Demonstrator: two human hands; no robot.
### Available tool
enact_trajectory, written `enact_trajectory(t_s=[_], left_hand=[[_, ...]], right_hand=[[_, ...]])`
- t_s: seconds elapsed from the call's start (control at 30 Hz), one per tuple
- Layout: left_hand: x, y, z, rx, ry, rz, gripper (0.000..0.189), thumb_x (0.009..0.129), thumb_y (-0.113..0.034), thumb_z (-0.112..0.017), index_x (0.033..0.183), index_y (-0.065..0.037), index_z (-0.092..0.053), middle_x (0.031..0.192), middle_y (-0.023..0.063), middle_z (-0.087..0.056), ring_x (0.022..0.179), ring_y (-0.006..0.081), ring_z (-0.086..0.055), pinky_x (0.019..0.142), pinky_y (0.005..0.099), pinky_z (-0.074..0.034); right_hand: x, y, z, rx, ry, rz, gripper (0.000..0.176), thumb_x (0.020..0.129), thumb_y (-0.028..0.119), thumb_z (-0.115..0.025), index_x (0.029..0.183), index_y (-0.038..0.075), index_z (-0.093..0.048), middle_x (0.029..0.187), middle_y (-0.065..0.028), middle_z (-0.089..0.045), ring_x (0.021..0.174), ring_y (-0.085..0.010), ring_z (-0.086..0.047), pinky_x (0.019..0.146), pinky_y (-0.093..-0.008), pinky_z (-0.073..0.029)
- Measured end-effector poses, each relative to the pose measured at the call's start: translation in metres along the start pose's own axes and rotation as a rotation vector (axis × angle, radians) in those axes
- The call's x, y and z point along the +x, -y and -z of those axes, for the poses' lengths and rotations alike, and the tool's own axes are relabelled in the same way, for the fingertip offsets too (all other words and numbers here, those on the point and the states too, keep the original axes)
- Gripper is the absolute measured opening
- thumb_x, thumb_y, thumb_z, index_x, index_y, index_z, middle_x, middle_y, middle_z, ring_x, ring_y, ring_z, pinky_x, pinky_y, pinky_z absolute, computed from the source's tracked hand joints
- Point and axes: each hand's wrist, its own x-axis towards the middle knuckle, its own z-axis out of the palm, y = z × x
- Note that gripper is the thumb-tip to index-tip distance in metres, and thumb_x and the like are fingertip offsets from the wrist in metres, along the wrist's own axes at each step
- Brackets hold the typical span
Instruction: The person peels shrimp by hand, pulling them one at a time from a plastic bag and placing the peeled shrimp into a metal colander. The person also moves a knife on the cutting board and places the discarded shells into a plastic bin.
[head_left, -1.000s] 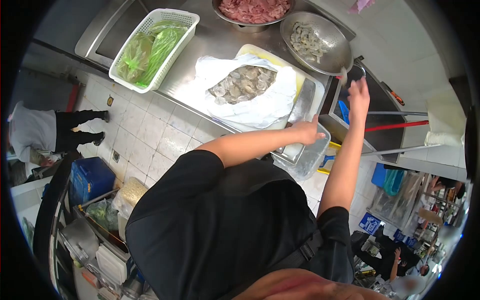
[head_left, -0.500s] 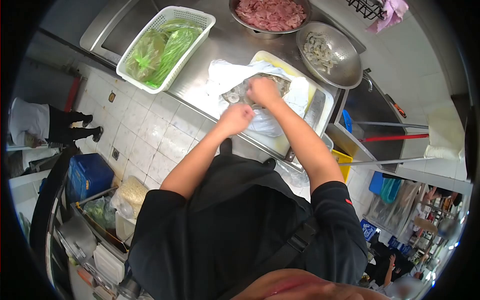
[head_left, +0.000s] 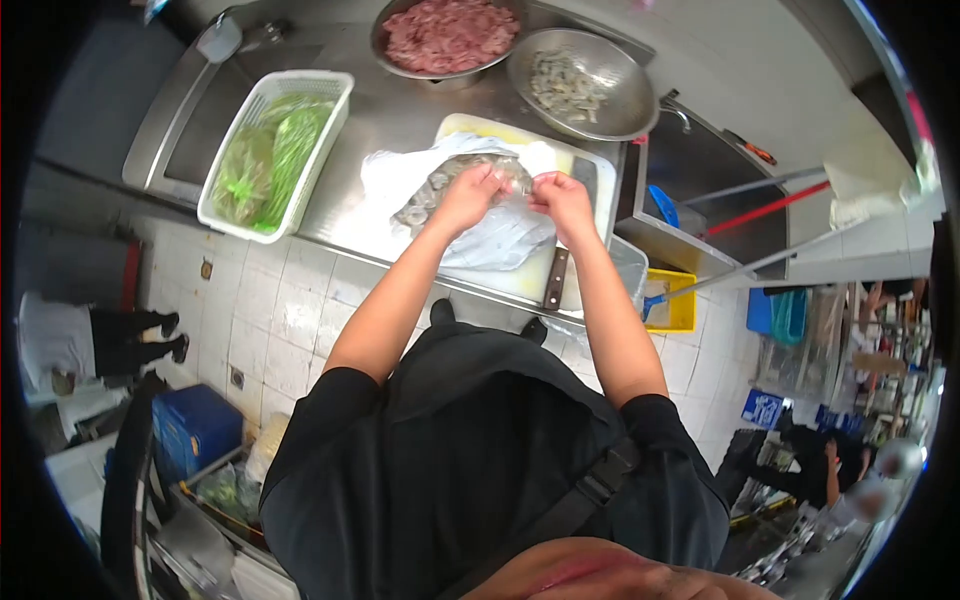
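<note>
My left hand (head_left: 468, 202) is over an open white plastic bag (head_left: 385, 185) of greyish shrimp (head_left: 430, 195), its fingers pinched together. Just to its right, my right hand (head_left: 565, 205) is also closed, with thumb and fingertips together. Something small and translucent shows between the two sets of fingertips, too unclear to name. Under the bag lies a pale cutting board (head_left: 465, 123). On the board's right part rests a knife with a brown handle (head_left: 556, 282).
A metal bowl (head_left: 632, 100) holds peeled shrimp; another (head_left: 380, 45) holds pink meat. Left stands a white basket (head_left: 338, 95) of bagged greens. Long handles (head_left: 770, 210) lean over the sink at right. Two or more people (head_left: 135, 340) (head_left: 830, 470) stand farther off.
My hands have drawn level above the bag, the right one moving out of the shrimp. The view has shifted, and the knife handle now shows.
</note>
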Motion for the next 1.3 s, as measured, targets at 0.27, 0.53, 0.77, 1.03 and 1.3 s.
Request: enact_trajectory(t_s=[0.27, 0.53, 0.77, 1.03, 1.3], left_hand=[[-0.003, -0.015, -0.059, 0.406, 0.028, 0.034, 0.031, 0.098, -0.02, -0.042, 0.086, 0.003, -0.059, 0.075, 0.0094, -0.062, 0.068, 0.0168, -0.06, 0.066, 0.0323, -0.049], [-0.012, -0.032, -0.062, 0.535, 0.019, -0.051, 0.03, 0.099, -0.02, -0.041, 0.09, 0.003, -0.058, 0.076, 0.0102, -0.062, 0.068, 0.0181, -0.062, 0.066, 0.0323, -0.05], [-0.02, -0.047, -0.068, 0.484, 0.092, -0.166, 0.026, 0.099, -0.019, -0.043, 0.09, 0.002, -0.056, 0.077, 0.0096, -0.062, 0.069, 0.0174, -0.062, 0.068, 0.031, -0.05], [0.001, -0.039, -0.088, 0.32, 0.08, -0.218, 0.025, 0.1, -0.017, -0.042, 0.089, 0.001, -0.055, 0.08, 0.0077, -0.06, 0.072, 0.0146, -0.061, 0.07, 0.0301, -0.051], [0.014, -0.044, -0.133, -0.01, 0.138, -0.094, 0.024, 0.1, -0.018, -0.044, 0.084, -0.002, -0.054, 0.079, 0.0039, -0.058, 0.072, 0.0133, -0.059, 0.071, 0.0287, -0.05]], right_hand=[[-0.034, 0.033, 0.012, -1.068, -0.022, 0.581, 0.024, 0.079, 0.016, -0.057, 0.097, 0.006, -0.069, 0.084, -0.0193, -0.067, 0.078, -0.0363, -0.065, 0.073, -0.0427, -0.052], [-0.028, 0.042, 0.02, -0.901, 0.189, 0.483, 0.023, 0.081, 0.013, -0.056, 0.097, 0.001, -0.068, 0.07, -0.0157, -0.066, 0.061, -0.0253, -0.065, 0.064, -0.0354, -0.052], [-0.008, 0.025, 0.043, -0.615, 0.213, 0.34, 0.019, 0.079, 0.003, -0.054, 0.091, -0.001, -0.067, 0.07, -0.0119, -0.065, 0.06, -0.0167, -0.063, 0.06, -0.0327, -0.052], [-0.022, 0.01, 0.071, -0.27, 0.17, 0.343, 0.019, 0.085, 0.001, -0.052, 0.101, -0.001, -0.06, 0.087, -0.0056, -0.065, 0.072, -0.0134, -0.061, 0.068, -0.0291, -0.053], [-0.063, 0.034, 0.089, -0.738, -0.214, 0.521, 0.025, 0.089, 0.024, -0.06, 0.099, 0.001, -0.06, 0.09, -0.0213, -0.064, 0.084, -0.0371, -0.062, 0.07, -0.0412, -0.048]])
